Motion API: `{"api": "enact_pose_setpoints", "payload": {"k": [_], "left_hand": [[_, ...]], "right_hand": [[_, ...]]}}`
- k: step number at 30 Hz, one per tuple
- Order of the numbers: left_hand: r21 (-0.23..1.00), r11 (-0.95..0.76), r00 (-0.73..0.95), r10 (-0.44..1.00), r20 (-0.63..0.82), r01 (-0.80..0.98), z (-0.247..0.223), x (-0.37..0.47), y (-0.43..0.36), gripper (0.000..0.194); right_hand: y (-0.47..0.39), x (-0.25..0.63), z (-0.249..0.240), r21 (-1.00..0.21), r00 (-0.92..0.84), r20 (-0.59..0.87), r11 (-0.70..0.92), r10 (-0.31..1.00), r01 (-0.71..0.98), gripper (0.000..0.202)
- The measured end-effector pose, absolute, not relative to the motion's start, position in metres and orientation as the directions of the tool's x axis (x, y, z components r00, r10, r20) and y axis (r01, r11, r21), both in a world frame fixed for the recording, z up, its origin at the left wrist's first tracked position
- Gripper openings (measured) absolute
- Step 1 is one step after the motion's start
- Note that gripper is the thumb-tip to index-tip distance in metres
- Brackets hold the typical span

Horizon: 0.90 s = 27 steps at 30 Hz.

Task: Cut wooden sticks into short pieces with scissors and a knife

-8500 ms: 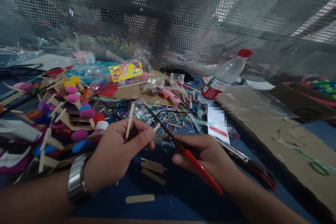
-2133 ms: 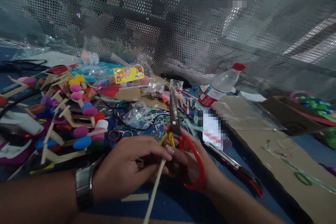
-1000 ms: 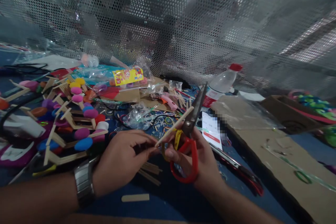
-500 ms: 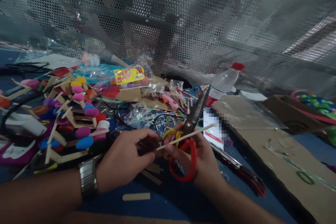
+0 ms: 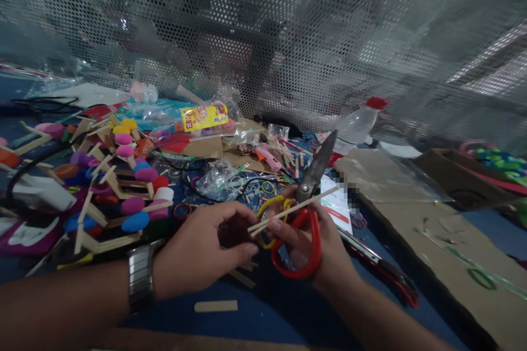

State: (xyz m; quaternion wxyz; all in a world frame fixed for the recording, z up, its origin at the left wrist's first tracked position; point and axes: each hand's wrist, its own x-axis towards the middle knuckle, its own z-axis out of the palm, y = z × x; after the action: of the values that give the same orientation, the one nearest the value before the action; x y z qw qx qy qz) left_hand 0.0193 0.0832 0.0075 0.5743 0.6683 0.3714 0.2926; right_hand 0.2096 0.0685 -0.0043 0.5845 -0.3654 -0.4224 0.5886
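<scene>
My right hand (image 5: 313, 236) is closed on scissors (image 5: 316, 170) with one red and one yellow handle, blades pointing up and away. The same hand pinches thin wooden sticks (image 5: 304, 207), which slant across the scissors. Close to the sticks' left end is my left hand (image 5: 206, 244), its thumb and fingers curved apart with nothing visible between them. A short wooden stick piece (image 5: 216, 306) lies on the blue table below, and more sticks (image 5: 242, 277) lie partly under my left hand.
Stick figures with colourful clay pieces (image 5: 135, 222) crowd the left. A bottle (image 5: 358, 123), a phone (image 5: 335, 203) and a box cutter (image 5: 381, 266) stand or lie right of the scissors, beside cardboard (image 5: 424, 241). A pink glue gun (image 5: 268, 158) lies behind.
My left thumb has come away from the sticks' left end. The scissors and sticks have shifted slightly right, and a second stick end now shows.
</scene>
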Motion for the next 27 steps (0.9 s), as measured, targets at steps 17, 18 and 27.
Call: {"api": "enact_pose_setpoints", "payload": {"k": [17, 18, 27], "left_hand": [[0.952, -0.105, 0.626, 0.773, -0.104, 0.287, 0.014, 0.019, 0.085, 0.013], [0.956, -0.050, 0.634, 0.758, -0.151, 0.288, 0.014, 0.019, 0.084, 0.013], [0.982, 0.044, 0.599, 0.786, -0.149, 0.186, 0.018, 0.019, 0.092, 0.016]], "right_hand": [[0.064, 0.209, 0.003, -0.967, -0.210, -0.019, -0.072, 0.978, -0.246, 0.050], [0.064, 0.209, 0.004, -0.970, -0.220, -0.021, -0.073, 0.975, -0.232, 0.049], [0.068, 0.214, 0.002, -0.969, -0.117, -0.038, -0.065, 0.992, -0.238, 0.045]]}}
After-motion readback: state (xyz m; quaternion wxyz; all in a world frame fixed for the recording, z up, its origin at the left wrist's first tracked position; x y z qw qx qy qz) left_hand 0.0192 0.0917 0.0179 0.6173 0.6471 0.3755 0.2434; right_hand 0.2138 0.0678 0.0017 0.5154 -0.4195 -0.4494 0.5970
